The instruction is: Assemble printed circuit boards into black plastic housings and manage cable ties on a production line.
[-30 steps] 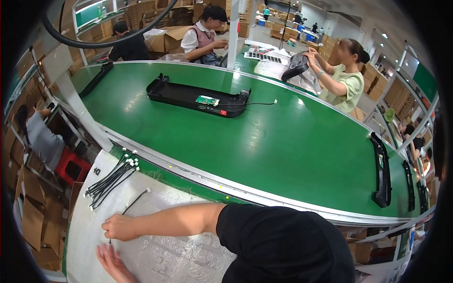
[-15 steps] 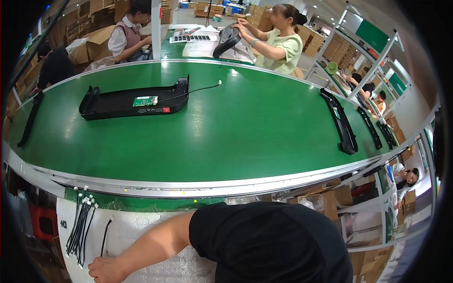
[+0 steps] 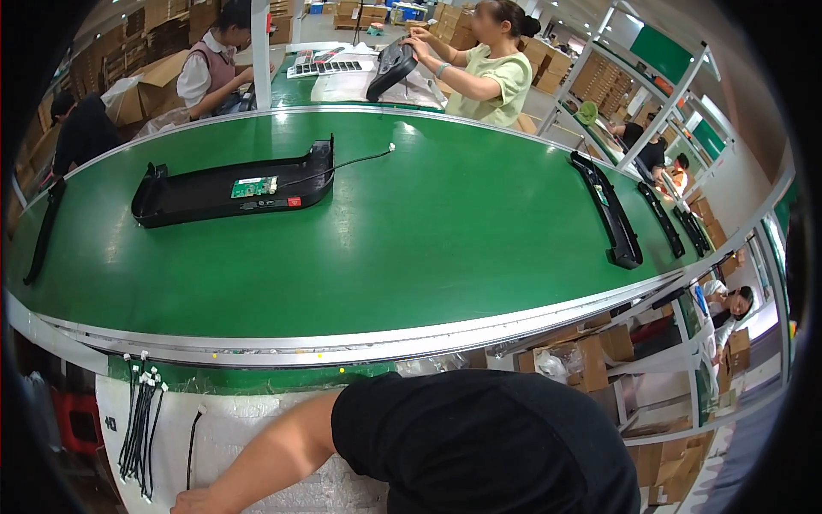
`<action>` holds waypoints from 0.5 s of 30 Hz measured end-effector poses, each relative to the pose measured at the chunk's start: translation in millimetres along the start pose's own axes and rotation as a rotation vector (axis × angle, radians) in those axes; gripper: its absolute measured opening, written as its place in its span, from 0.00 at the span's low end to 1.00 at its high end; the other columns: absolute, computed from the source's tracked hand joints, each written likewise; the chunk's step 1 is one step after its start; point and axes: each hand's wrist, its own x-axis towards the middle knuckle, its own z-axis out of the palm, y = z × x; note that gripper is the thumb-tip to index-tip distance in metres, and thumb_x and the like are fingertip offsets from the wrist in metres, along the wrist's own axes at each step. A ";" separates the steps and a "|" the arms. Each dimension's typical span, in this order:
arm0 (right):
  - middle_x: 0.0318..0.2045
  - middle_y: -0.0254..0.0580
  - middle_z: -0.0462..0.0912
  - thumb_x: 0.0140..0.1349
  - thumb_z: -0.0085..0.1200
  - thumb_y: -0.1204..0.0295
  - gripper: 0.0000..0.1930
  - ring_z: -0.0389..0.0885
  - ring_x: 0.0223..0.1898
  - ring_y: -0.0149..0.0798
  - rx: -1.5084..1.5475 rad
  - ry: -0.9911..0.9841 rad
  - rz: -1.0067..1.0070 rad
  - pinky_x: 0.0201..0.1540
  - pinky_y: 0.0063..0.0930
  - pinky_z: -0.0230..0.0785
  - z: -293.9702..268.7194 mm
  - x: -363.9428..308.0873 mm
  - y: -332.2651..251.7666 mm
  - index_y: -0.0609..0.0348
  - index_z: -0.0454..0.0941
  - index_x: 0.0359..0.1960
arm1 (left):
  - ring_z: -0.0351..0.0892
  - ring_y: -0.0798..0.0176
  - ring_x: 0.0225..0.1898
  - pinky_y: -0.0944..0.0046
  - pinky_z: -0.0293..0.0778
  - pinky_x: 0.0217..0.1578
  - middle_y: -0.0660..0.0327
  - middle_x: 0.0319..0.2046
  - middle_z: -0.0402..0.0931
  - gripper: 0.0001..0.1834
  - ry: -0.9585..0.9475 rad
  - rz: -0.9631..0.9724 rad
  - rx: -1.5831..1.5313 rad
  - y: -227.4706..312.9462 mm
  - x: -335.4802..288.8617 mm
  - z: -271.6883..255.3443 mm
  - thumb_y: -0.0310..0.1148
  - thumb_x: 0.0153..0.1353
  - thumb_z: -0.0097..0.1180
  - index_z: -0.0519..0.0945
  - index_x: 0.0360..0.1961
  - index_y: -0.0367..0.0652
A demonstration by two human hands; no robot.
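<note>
My right hand (image 3: 195,501) reaches down to the lower left, its bare forearm coming out of a black sleeve. The lower edge cuts the hand off, and its fingers are mostly hidden. A single short black cable (image 3: 192,445) with a white connector runs down to the hand; whether I grip it cannot be told. Left of it, a bundle of black cables (image 3: 139,428) with white plugs lies on the white foam surface (image 3: 248,420). My left hand is out of view. Beyond, on the green table, sits a black plastic housing (image 3: 214,184) with a green circuit board (image 3: 254,187) and a cable attached.
Several narrow black housings (image 3: 610,214) stand at the right of the green table (image 3: 411,265), another at its far left (image 3: 44,231). A metal rail (image 3: 257,347) edges the near side. Across the table a co-worker (image 3: 492,77) holds a black housing (image 3: 394,70).
The whole view has shifted slightly, with the table's things moving left. My hand sits lower in the picture and is more cut off by the edge. The single cable still runs down to it.
</note>
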 end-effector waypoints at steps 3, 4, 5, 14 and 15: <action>0.32 0.53 0.81 0.62 0.46 0.71 0.12 0.79 0.35 0.49 -0.028 -0.027 0.009 0.34 0.40 0.73 5.1 0.0 3.6 0.65 0.80 0.35 | 0.68 0.68 0.27 0.67 0.65 0.26 0.64 0.27 0.68 0.11 0.006 0.005 -0.010 1.6 -0.8 6.3 0.30 0.64 0.52 0.73 0.47 0.38; 0.31 0.52 0.82 0.62 0.46 0.70 0.12 0.79 0.33 0.49 -0.049 -0.022 0.010 0.33 0.40 0.73 7.4 -0.1 5.2 0.65 0.81 0.34 | 0.68 0.68 0.27 0.66 0.65 0.27 0.63 0.28 0.69 0.11 -0.012 -0.005 0.011 1.7 -0.3 6.4 0.30 0.64 0.52 0.73 0.47 0.38; 0.31 0.52 0.82 0.62 0.46 0.70 0.12 0.79 0.33 0.49 -0.049 -0.022 0.014 0.33 0.40 0.73 9.6 0.4 6.6 0.65 0.81 0.34 | 0.69 0.68 0.28 0.66 0.66 0.28 0.63 0.29 0.70 0.11 -0.030 -0.015 0.032 1.4 0.1 6.7 0.30 0.65 0.51 0.73 0.47 0.38; 0.27 0.49 0.82 0.60 0.48 0.66 0.13 0.79 0.27 0.47 0.056 0.091 0.066 0.29 0.40 0.71 26.1 6.6 15.6 0.62 0.82 0.32 | 0.73 0.65 0.32 0.63 0.70 0.34 0.60 0.33 0.74 0.12 0.092 -0.114 0.111 -1.1 6.1 1.8 0.31 0.66 0.51 0.74 0.47 0.36; 0.27 0.49 0.82 0.60 0.48 0.66 0.13 0.79 0.27 0.47 0.062 0.102 0.053 0.28 0.40 0.71 25.5 5.8 16.7 0.62 0.82 0.31 | 0.73 0.65 0.32 0.63 0.70 0.34 0.60 0.33 0.74 0.12 0.087 -0.111 0.115 -0.8 5.4 1.9 0.31 0.66 0.51 0.74 0.47 0.36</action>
